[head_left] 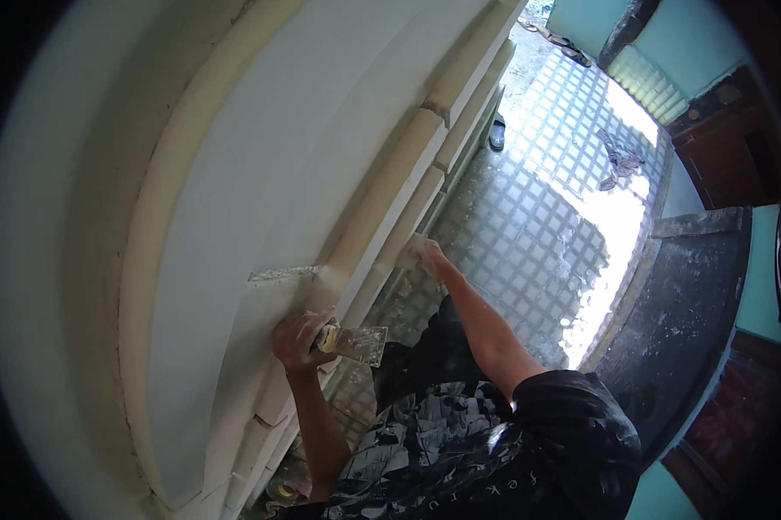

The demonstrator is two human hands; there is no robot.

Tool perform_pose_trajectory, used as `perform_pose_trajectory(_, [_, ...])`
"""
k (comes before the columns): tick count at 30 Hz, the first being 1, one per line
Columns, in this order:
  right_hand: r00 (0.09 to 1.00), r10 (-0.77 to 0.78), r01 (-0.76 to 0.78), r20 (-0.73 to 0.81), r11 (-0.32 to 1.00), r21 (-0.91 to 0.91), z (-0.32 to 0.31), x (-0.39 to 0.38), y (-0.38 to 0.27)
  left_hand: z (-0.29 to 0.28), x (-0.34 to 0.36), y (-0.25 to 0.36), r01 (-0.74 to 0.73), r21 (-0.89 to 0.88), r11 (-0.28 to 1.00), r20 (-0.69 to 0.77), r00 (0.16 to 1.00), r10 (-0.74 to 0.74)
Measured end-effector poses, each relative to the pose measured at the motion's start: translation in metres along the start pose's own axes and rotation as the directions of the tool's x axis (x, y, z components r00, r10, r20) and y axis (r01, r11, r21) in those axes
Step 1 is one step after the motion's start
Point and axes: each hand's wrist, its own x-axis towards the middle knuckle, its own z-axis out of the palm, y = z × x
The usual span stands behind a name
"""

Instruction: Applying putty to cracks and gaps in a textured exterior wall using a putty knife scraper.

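My left hand (297,338), dusted with white, is closed round the handle of a putty knife (360,344). The knife's wide blade, smeared with pale putty, points right, away from the wall. That hand is at the edge of a cream-coloured stepped moulding (390,195). Farther ahead, my right hand (428,256) is bent against the lower steps of the moulding. Its fingers curl round something pale that I cannot make out. A rough patch of putty (282,275) marks a joint on the white wall face (260,182) just beyond my left hand.
The patterned tile floor (529,234) spreads to the right, with bright sunlight across it. A dark sandal (497,133) lies by the moulding's foot, and a crumpled cloth (618,160) lies farther off. A dark stained board (693,321) and brown wooden furniture (728,147) stand at the right.
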Motion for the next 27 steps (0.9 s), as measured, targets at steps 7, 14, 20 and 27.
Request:
perform_pose_trajectory(7, [0.997,-0.053,0.048,0.062,0.996,0.079,0.018,-0.032,0.020,-0.009,-0.004,0.005,-0.178,-0.201,0.963,-0.241,0.962,0.128])
perform_pose_trajectory(14, [0.994,-0.102,0.104,-0.023,0.992,0.073,0.058,-0.070,0.085,-0.099,-0.129,0.014,-0.112,-0.382,0.917,-0.152,0.987,0.057])
perform_pose_trajectory(20, [0.997,-0.036,0.038,-0.064,0.999,0.030,0.121,-0.103,0.166,-0.191,-0.231,0.003,-0.018,0.037,0.999,-0.129,0.991,0.023])
perform_pose_trajectory(27, [0.938,0.224,-0.221,0.266,0.974,-0.042,0.154,-0.165,0.238,-0.208,-0.248,-0.010,-0.050,-0.115,0.992,-0.106,0.994,0.038])
